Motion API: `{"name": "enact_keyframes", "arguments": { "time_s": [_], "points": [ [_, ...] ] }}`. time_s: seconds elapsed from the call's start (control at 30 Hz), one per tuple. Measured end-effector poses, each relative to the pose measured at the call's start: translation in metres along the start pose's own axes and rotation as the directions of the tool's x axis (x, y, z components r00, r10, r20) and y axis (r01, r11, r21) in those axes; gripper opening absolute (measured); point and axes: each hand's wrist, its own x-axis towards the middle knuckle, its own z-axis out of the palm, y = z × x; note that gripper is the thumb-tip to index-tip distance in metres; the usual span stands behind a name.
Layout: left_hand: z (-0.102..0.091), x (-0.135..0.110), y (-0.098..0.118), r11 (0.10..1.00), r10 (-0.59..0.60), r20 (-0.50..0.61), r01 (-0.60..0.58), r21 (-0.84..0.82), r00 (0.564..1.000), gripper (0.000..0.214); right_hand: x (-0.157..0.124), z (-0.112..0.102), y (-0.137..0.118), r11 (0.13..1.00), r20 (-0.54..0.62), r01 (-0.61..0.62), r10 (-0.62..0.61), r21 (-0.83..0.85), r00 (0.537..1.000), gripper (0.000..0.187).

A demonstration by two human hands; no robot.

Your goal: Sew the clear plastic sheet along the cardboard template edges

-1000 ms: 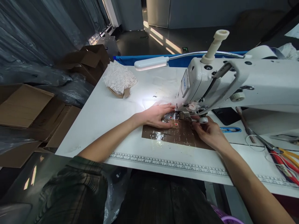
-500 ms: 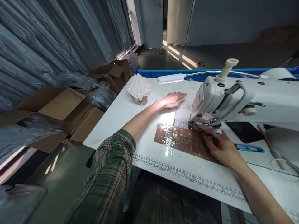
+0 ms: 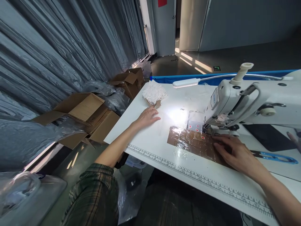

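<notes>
Beside the lace (image 3: 154, 90), left hand (image 3: 147, 117) palm down on table (image 3: 150, 141), fingers relaxed, holding nothing | right hand (image 3: 235, 152) curled over brown sheet's (image 3: 188, 141) right end, grip unclear | machine (image 3: 237, 103) looms just beyond it; snips (image 3: 274, 156) to its right | red-marked film (image 3: 194, 126) by the needle, left of right hand, well right of left hand

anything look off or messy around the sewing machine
Yes, mildly. The brown sheet by the right hand has a creased, shiny surface, unlike the smoother white table. Left of the table, open cardboard boxes and crumpled plastic sit jumbled. No clear spill.
</notes>
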Motion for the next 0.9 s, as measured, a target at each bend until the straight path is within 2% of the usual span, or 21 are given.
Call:
{"name": "enact_keyframes", "arguments": {
  "time_s": [0.07,0.13,0.23,0.33,0.4,0.43,0.5,0.57,0.6,0.67,0.77,0.83,0.9],
  "points": [
    [0.001,-0.007,0.008,0.995,0.009,0.01,-0.008,-0.096,1.0,0.014,0.001,-0.007,-0.009,0.999,0.026,0.016,-0.017,0.028,1.0,0.037],
    [0.001,-0.01,0.022,0.961,0.073,0.064,-0.053,-0.271,0.995,0.019,0.0,-0.016,-0.023,0.996,0.056,0.03,-0.034,0.078,0.998,0.037],
    [0.001,-0.006,0.051,0.8,0.163,0.198,-0.012,-0.6,0.966,0.023,0.0,-0.023,-0.049,0.985,0.169,0.024,-0.053,0.168,0.984,0.04],
    [0.005,0.001,0.081,0.615,0.243,0.324,0.113,-0.781,0.914,0.027,0.002,-0.02,-0.073,0.952,0.228,-0.01,-0.063,0.305,0.972,0.056],
    [0.011,0.005,0.098,0.539,0.273,0.37,0.177,-0.823,0.888,0.033,0.005,-0.014,-0.085,0.887,0.261,-0.057,-0.072,0.457,0.963,0.073],
    [0.014,0.006,0.105,0.515,0.289,0.39,0.202,-0.833,0.874,0.038,0.006,-0.011,-0.089,0.819,0.29,-0.088,-0.099,0.568,0.952,0.076],
    [0.02,0.006,0.115,0.485,0.321,0.425,0.239,-0.841,0.846,0.047,0.009,-0.006,-0.093,0.655,0.343,-0.168,-0.147,0.736,0.928,0.07],
    [0.025,0.006,0.118,0.502,0.32,0.444,0.248,-0.829,0.837,0.053,0.011,-0.005,-0.092,0.578,0.385,-0.265,-0.093,0.772,0.918,0.051],
    [0.027,0.006,0.118,0.535,0.298,0.449,0.243,-0.809,0.842,0.054,0.011,-0.005,-0.089,0.583,0.404,-0.311,-0.032,0.751,0.914,0.043],
    [0.031,0.008,0.115,0.648,0.224,0.424,0.191,-0.737,0.878,0.052,0.013,-0.007,-0.08,0.647,0.419,-0.386,0.112,0.658,0.901,0.033],
    [0.037,0.012,0.11,0.861,0.148,0.29,0.021,-0.508,0.946,0.05,0.017,-0.011,-0.066,0.778,0.331,-0.399,0.259,0.484,0.907,0.03],
    [0.041,0.016,0.108,0.933,0.155,0.212,-0.072,-0.354,0.965,0.053,0.021,-0.014,-0.059,0.864,0.232,-0.352,0.283,0.359,0.931,0.029],
    [0.044,0.02,0.105,0.956,0.169,0.178,-0.117,-0.27,0.969,0.052,0.025,-0.016,-0.055,0.915,0.167,-0.314,0.279,0.253,0.946,0.027]
  ]
}}
